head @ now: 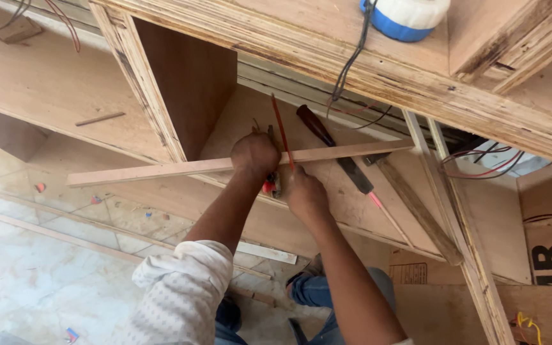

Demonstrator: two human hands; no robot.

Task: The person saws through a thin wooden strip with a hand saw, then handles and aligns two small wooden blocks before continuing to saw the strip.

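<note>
My left hand presses down on a long thin wooden strip that lies across the plywood cabinet panel. My right hand sits just below the strip and grips a thin red pencil, whose shaft points up and away over the strip. Between the two hands lies a small red and black tool, partly hidden. A dark-handled chisel rests on the panel just right of the hands, crossing under the strip.
An upright plywood divider stands left of the hands. A blue and white container sits on the top board with a black cable hanging down. Loose battens lean at right, near cardboard boxes. Tiled floor lies below.
</note>
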